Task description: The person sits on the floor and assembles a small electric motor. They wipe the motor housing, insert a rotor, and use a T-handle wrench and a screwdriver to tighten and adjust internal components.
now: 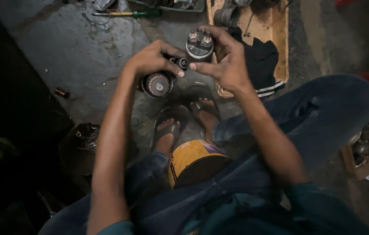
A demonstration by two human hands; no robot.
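Head view has us sitting low over a stained concrete floor (pixel 76 48), knees apart in blue jeans (pixel 323 113), sandalled feet (pixel 184 119) planted just beyond a yellow drum (pixel 193 159) tucked between our legs. Far right there's a wooden tray (pixel 275 30) with a black cloth (pixel 260 58) draped over its near edge. Up in the middle, our left hand (pixel 152 58) is curled tight around a starter motor part (pixel 158 83), its round toothed end facing us. Our right hand (pixel 221 56) is wrapped round a cylindrical solenoid (pixel 199 45), terminal studs pointing away, thumb pressed along the side. The two pieces touch where the hands meet. Far back lies a green-handled screwdriver (pixel 128 14).
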